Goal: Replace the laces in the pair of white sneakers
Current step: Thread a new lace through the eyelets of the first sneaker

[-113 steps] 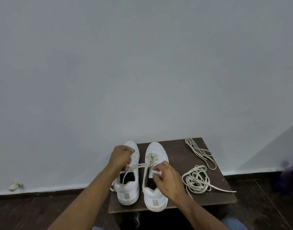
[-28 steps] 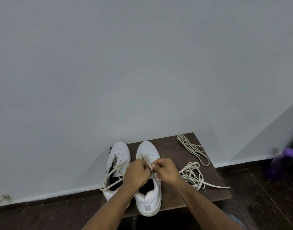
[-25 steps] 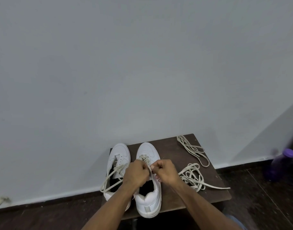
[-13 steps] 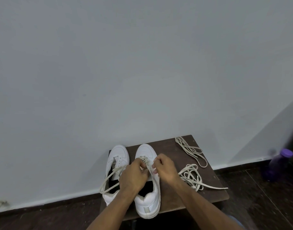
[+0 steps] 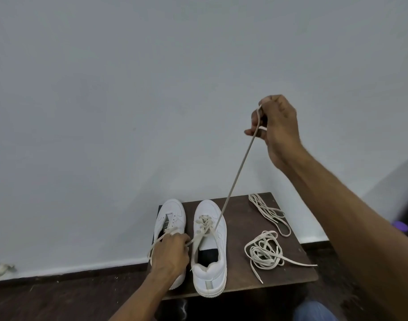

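Two white sneakers stand side by side, toes to the wall, on a small dark wooden table (image 5: 242,278). The right sneaker (image 5: 210,249) has a cream lace (image 5: 234,181) crossed through its front eyelets. My right hand (image 5: 276,128) is raised high in front of the wall and pinches one end of that lace, which runs taut up from the shoe. My left hand (image 5: 171,253) lies over the left sneaker (image 5: 170,216) and grips the lace's other end beside the right shoe's opening. The left sneaker's front eyelets are bare.
Two loose cream laces lie on the table's right half: a tangled one (image 5: 266,252) near the front and a folded one (image 5: 269,212) at the back. A purple bottle cap (image 5: 401,227) shows past my right forearm. Dark floor surrounds the table.
Both hands were close together over the right sneaker's eyelets. Now my right hand has risen far up and to the right, drawing the lace taut, while my left hand has dropped back left.
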The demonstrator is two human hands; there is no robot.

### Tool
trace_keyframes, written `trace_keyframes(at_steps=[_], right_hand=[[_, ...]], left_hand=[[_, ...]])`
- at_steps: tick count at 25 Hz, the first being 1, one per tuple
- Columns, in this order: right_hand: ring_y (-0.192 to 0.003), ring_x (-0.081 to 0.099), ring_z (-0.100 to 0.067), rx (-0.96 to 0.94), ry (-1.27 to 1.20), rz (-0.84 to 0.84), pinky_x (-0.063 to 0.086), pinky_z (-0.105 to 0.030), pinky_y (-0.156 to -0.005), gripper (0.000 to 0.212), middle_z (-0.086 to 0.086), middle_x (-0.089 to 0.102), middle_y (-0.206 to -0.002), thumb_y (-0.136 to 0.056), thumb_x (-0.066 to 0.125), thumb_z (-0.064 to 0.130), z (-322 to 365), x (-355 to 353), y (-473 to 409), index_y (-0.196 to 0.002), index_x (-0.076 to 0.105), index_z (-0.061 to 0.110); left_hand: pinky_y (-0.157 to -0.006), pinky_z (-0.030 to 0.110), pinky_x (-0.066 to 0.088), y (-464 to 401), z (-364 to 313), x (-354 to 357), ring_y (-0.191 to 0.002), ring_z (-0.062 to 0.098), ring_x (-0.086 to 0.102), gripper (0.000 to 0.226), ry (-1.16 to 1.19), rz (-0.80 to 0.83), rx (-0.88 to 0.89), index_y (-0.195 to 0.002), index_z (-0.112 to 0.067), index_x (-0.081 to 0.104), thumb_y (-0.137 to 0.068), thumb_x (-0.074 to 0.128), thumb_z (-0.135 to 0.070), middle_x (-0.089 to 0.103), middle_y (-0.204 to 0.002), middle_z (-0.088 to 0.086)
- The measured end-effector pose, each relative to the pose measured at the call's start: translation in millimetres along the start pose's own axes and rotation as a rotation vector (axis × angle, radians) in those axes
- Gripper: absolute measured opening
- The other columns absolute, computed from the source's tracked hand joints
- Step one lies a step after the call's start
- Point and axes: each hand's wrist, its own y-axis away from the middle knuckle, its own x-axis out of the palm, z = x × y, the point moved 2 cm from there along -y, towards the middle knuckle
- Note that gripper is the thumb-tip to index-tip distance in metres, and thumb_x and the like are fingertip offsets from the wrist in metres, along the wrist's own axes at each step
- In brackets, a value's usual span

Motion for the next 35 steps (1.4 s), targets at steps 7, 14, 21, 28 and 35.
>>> trace_keyframes(at_steps=[7, 14, 21, 28, 35], right_hand=[[-0.054, 0.049, -0.014, -0.052, -0.052, 0.049, 0.053, -0.031, -0.059, 0.016, 0.0, 0.051, -0.059, -0.097, 0.043, 0.01, 51.3, 8.7, 1.6, -0.084, 0.051, 0.016], [-0.051, 0.054, -0.016, 0.139, 0.056, 0.345, 0.054, -0.033, -0.057, 0.015, -0.003, 0.06, -0.061, -0.099, 0.048, 0.017, 6.1, 70.7, 43.8, -0.086, 0.055, 0.015], [-0.048, 0.055, -0.019, 0.498, -0.178, 0.274, 0.053, -0.03, -0.051, 0.012, -0.01, 0.061, -0.067, -0.098, 0.041, 0.01, -25.7, 76.9, 61.1, -0.097, 0.053, 0.009], [-0.039, 0.035, -0.011, 0.375, -0.016, 0.213, 0.038, -0.023, -0.043, 0.01, -0.003, 0.053, -0.064, -0.098, 0.045, 0.014, -34.9, 64.4, 52.2, -0.097, 0.054, 0.015], [-0.06, 0.049, -0.015, 0.426, 0.146, 0.53, 0.041, -0.029, -0.059, 0.021, -0.001, 0.057, -0.065, -0.098, 0.047, 0.007, -146.8, 60.2, 130.6, -0.084, 0.062, 0.003]], left_hand=[[-0.057, 0.02, 0.049, -8.5, -1.3, -66.3, -0.053, 0.004, 0.056, 0.024, 0.873, -0.016, -0.168, -0.083, -0.02, 0.072, -0.093, 0.058, -0.004, 0.066, -0.063, -0.006], [-0.069, 0.017, 0.052, 4.2, -70.6, -141.6, -0.078, 0.009, 0.067, 0.023, 1.225, 0.08, 0.069, -0.106, -0.004, 0.071, -0.09, 0.059, 0.007, 0.075, -0.094, 0.007], [-0.075, 0.022, 0.049, 21.9, -82.6, -127.7, -0.077, 0.008, 0.062, 0.015, 1.148, 0.082, 0.128, -0.101, -0.014, 0.075, -0.089, 0.068, -0.02, 0.073, -0.091, 0.012], [-0.072, 0.038, 0.051, 31.7, -66.7, -144.1, -0.062, 0.026, 0.06, 0.026, 1.429, 0.022, 0.057, -0.076, -0.001, 0.069, -0.094, 0.052, -0.005, 0.056, -0.06, 0.013], [-0.055, 0.027, 0.048, 20.2, -43.8, -137.7, -0.052, 0.016, 0.053, 0.024, 1.031, -0.283, 0.103, -0.079, 0.0, 0.071, -0.095, 0.059, -0.014, 0.057, -0.055, 0.012]])
